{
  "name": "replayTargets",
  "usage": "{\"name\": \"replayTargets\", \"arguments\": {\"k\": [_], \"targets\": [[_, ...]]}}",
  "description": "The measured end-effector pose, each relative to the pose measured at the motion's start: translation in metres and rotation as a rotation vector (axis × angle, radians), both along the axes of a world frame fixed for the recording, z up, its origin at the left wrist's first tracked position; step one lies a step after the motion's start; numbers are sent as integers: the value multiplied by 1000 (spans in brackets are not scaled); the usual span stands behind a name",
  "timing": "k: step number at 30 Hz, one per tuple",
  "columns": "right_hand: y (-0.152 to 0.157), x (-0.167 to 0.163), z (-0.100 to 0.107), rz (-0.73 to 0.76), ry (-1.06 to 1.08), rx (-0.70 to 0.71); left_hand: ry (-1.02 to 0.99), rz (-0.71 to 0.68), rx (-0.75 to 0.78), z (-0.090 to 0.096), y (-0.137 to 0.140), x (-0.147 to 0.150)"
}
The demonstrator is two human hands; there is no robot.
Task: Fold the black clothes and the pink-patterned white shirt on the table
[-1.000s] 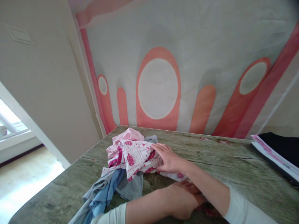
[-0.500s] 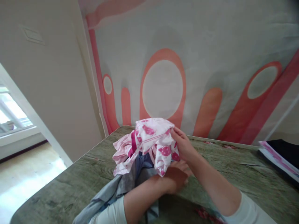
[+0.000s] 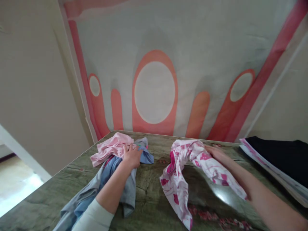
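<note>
My right hand (image 3: 216, 154) grips a white garment with a magenta print (image 3: 201, 154), which hangs in loose folds over the table right of the middle. Part of the fingers is hidden behind the cloth. On the left, my left hand (image 3: 132, 157) lies on top of a crumpled clothes pile, its fingers spread over the fabric. Under and beside it are a pale pink garment (image 3: 114, 146) and a blue one (image 3: 147, 156). Grey-blue clothing (image 3: 92, 189) trails from the pile toward the near left edge.
A stack of folded clothes, with a black garment (image 3: 279, 157) on top, sits at the far right. The wood-grain table (image 3: 146, 186) has a floral pattern near its front. Behind it rises a wall with pink and orange shapes (image 3: 155, 89).
My right hand has carried the printed garment to the right, away from the pile, and it has dropped into long folds. My left hand has shifted left onto the pile. The view has turned right.
</note>
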State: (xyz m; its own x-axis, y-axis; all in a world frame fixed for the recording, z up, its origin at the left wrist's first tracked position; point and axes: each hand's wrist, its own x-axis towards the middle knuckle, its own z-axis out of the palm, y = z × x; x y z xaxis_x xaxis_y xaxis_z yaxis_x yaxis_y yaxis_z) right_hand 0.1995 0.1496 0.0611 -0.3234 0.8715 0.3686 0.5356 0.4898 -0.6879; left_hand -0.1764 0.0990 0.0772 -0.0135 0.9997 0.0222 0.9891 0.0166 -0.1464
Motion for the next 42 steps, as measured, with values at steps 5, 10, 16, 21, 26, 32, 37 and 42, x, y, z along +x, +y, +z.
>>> {"name": "replayTargets", "arguments": {"k": [5, 10, 16, 21, 26, 32, 37, 42], "targets": [[5, 38, -37, -20, 184, -353, -58, -77, 20, 9, 2, 7], [3, 37, -17, -124, 94, -22, -442, -274, -110, -10, -5, 75], [-13, 11, -16, -6, -156, 123, -686, -281, 36, -47, -1, 106], [-18, 8, -19, 71, -194, -117, -1034, -76, 217, -56, 21, 80], [-27, 12, 1, 227, 91, -417, -1147, -46, 285, -61, 38, 52], [-14, 30, 1, 150, 451, -498, -926, -124, 370, -60, 45, 33], [17, 60, -33, -220, 582, -553, -688, -169, 516, -53, 36, 36], [37, 80, -63, -533, 472, -491, -572, -420, 383, -41, 11, 78]]}}
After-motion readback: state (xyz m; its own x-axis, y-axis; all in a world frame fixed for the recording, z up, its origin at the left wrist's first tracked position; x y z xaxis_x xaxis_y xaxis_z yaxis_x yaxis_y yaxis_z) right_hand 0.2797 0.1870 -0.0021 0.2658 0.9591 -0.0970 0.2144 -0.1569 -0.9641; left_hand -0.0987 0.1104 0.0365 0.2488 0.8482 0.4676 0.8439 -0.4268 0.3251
